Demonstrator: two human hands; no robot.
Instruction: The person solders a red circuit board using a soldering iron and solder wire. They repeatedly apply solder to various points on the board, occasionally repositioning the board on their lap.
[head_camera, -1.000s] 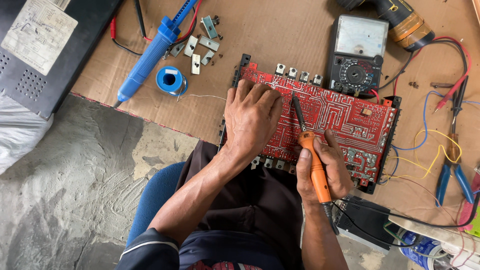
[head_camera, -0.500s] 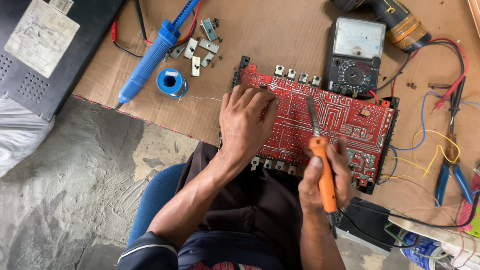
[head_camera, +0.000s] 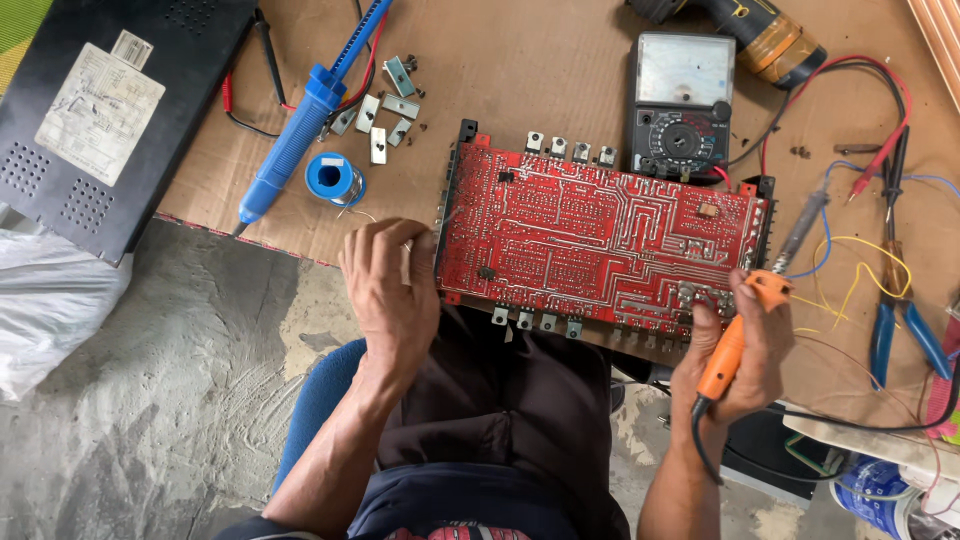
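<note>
A large red circuit board (head_camera: 600, 240) lies trace side up across my lap and the cardboard sheet (head_camera: 480, 90). My left hand (head_camera: 390, 290) grips the board's left edge, fingers curled against it. My right hand (head_camera: 745, 350) is at the board's lower right corner and holds an orange-handled soldering iron (head_camera: 745, 320). The iron's metal tip (head_camera: 805, 225) points up and to the right, off the board's right edge. A black cord runs down from the handle past my wrist.
On the cardboard lie a blue desoldering pump (head_camera: 300, 120), a blue solder spool (head_camera: 333, 178), small metal brackets (head_camera: 385, 110), an analog multimeter (head_camera: 680, 100), a cordless drill (head_camera: 760, 30), blue-handled pliers (head_camera: 900, 320) and loose wires. A black metal case (head_camera: 100, 110) sits at left.
My left hand slid from the middle of the board to its left edge. My right hand carried the soldering iron off the board to the right corner, tip swung outward.
</note>
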